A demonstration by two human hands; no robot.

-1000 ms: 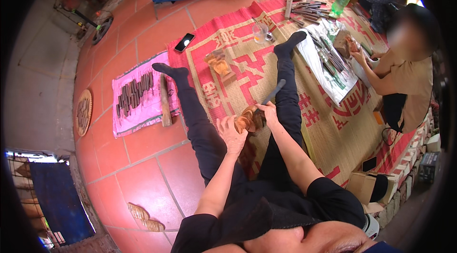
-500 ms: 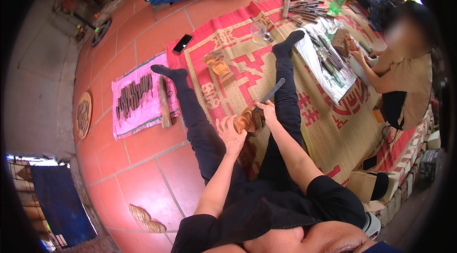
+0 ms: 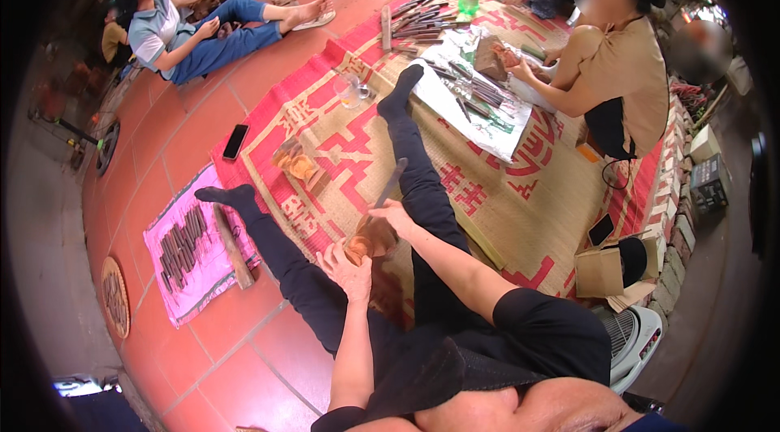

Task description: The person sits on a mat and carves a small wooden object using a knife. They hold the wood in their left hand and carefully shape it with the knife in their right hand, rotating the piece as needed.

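Note:
Between my black-trousered legs is a carved block of brown wood (image 3: 379, 230) with rounded shapes. My left hand (image 3: 347, 271) lies over its near left side, fingers curled around the edge and gripping it. In my right hand (image 3: 393, 219), at the far side of the block, is a long flat dark metal tool, like a file (image 3: 395, 178), its free end pointing up and away toward my right leg. Whether its near part touches the wood is hidden by the hand. A second carved wood piece (image 3: 297, 165) stands on the patterned mat (image 3: 422, 176) beyond my hands.
Left of my legs, several slim carving tools (image 3: 184, 247) lie on a pink cloth (image 3: 195, 306) beside a wooden club (image 3: 234, 251). A phone (image 3: 236, 142) and a clear cup (image 3: 348, 91) are farther off. At right, a person (image 3: 626, 82) works wood beside a white sheet (image 3: 496, 135) with tools.
The view has swung to the right, so the scene sits farther left. Both hands keep their hold on the carving and the file; the file now appears steeper.

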